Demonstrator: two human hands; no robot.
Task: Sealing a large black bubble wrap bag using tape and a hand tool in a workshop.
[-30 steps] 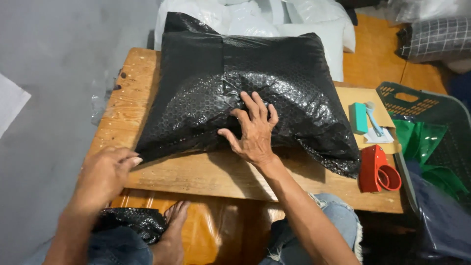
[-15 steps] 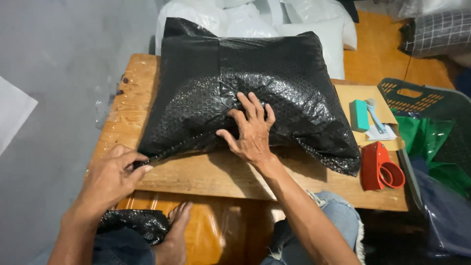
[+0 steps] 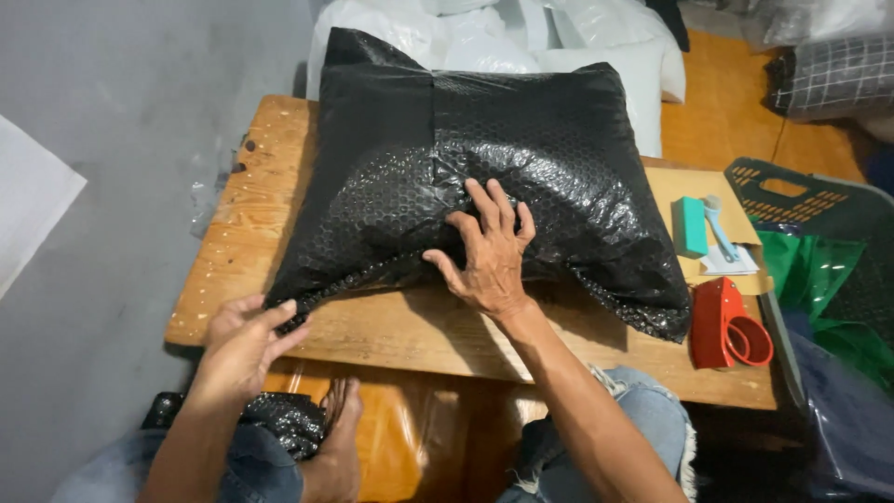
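Right hand [image 3: 489, 256] lies flat, fingers spread, palm pressing down on the near middle of the black bubble-wrap bundle [image 3: 484, 177], grasping nothing, just pinning it. The bundle sits plump across the low wooden table [image 3: 410, 326], far edge hanging over the back. Left hand [image 3: 244, 340] is at the near-left corner of the wrap, thumb and fingers pinching the loose edge where it trails onto the wood. So the wrap is around the cushion-like load, top looks folded over, but that near edge is loose and the right corner flares open; no tape shows anywhere on it, so by my reading the sealing remains. The red tape dispenser [image 3: 726, 326] sits untouched at the right edge, just beside the bundle's corner, with a teal block [image 3: 690, 226] on cardboard behind it.
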